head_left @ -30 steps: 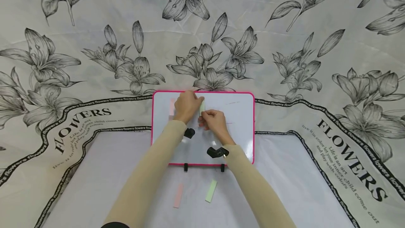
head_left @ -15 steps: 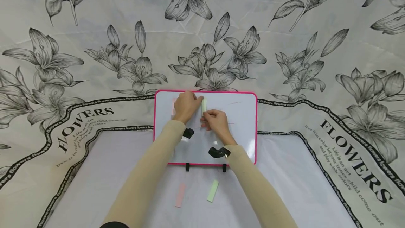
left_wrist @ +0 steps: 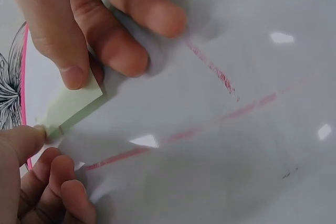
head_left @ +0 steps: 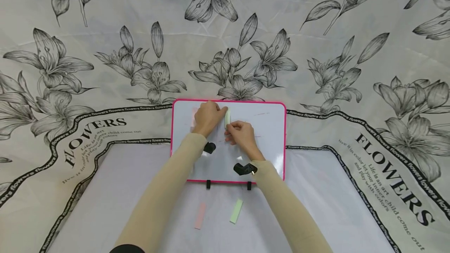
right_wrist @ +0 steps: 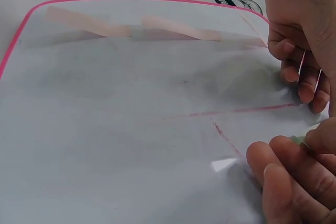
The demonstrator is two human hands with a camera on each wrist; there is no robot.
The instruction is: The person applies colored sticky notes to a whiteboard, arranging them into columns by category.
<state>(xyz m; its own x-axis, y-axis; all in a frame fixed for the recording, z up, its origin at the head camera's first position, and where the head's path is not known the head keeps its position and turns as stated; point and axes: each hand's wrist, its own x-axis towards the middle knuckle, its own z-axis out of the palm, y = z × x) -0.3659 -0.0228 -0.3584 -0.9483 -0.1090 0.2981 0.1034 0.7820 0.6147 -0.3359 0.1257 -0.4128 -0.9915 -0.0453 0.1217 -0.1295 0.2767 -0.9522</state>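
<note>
Here, right hand pinching green strip, left hand apparently likewise

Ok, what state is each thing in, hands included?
Board: standing, red lines on it
Upper green strip: held at both ends
Lower green strip: lying on table
Lower pink strip: lying on table
Upper pink strips: attached to board
Left hand: holding upper green strip's top
Right hand: pinching its bottom
</note>
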